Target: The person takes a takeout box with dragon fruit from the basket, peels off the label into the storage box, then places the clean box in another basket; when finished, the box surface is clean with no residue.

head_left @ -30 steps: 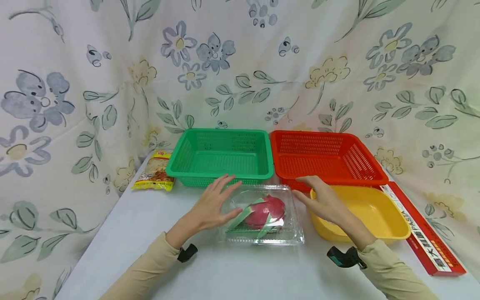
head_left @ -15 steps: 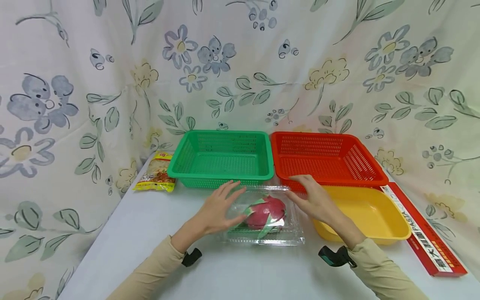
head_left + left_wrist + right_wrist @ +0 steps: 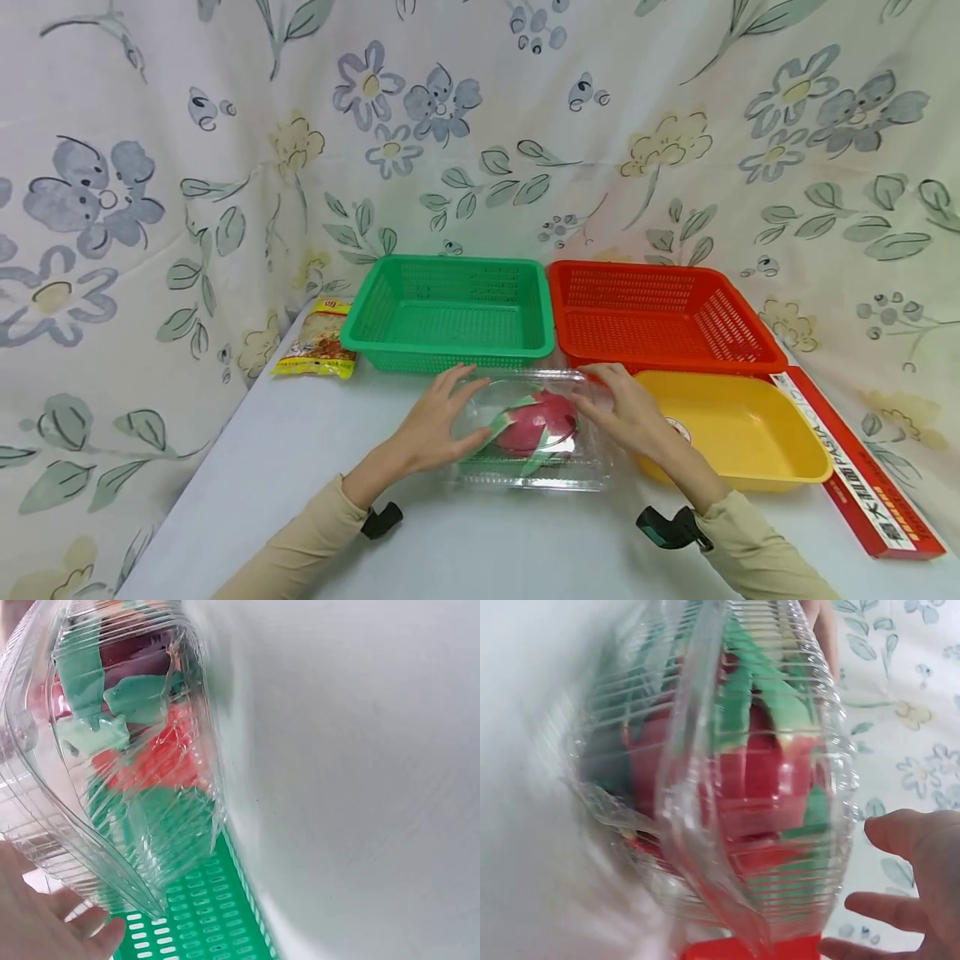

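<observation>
A clear plastic clamshell box (image 3: pixel 517 482), lid down, lies on the white table with a red dragon fruit (image 3: pixel 536 425) inside; green scales curl off the fruit. My left hand (image 3: pixel 429 429) hovers by the box's left side, fingers spread and thumb over the lid. From the right, my right hand (image 3: pixel 633 417) reaches to the box's far right corner, fingers loosely bent. In the left wrist view, the left fingers (image 3: pixel 82 926) are right at the box's edge. The right wrist view has the right fingers (image 3: pixel 889 907) beside the ribbed lid, with a gap at the thumb.
A green basket (image 3: pixel 450 358) and a red basket (image 3: pixel 675 364) stand at the back, against the floral curtain (image 3: pixel 525 125). At right are a yellow basin (image 3: pixel 738 442) and a long red pasta box (image 3: pixel 862 475). A yellow food packet (image 3: pixel 318 340) lies at the left.
My right hand has come left, from over the yellow basin's edge to the box's right side. The left hand has shifted slightly right. The box has hardly moved.
</observation>
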The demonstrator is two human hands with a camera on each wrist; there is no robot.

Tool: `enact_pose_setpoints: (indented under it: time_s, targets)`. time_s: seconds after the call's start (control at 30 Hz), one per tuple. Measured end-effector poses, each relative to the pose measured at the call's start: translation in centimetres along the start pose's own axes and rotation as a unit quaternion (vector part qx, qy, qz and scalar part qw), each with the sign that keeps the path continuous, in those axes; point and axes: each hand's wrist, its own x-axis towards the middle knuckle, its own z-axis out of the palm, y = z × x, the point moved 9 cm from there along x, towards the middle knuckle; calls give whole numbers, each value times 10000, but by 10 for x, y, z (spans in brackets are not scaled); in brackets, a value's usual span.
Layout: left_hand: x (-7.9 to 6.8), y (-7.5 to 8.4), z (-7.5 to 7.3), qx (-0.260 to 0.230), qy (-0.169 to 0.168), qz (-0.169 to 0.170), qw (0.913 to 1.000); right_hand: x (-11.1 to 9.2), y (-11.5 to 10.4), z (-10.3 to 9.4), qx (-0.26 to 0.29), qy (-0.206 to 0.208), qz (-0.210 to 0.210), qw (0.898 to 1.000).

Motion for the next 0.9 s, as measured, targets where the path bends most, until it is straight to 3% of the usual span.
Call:
enact_pose_setpoints:
  time_s: [0.23, 0.5, 0.7, 0.9]
  targets:
    - [-6, -7, 1, -269, -67, -368, 9989, -9, 7, 8, 76, -23, 173, 9998]
    - [-18, -19, 3, -820, -162, -980, 9917, -16, 7, 15, 750, -359, 231, 9963]
    - [-24, -25, 1, -1089, -96, -1293, 9856, -27, 12, 23, 1332, -817, 761, 9848]
    - [-26, -26, 3, -1534, -163, -1482, 9769, -37, 15, 25, 1750, -923, 1211, 9727]
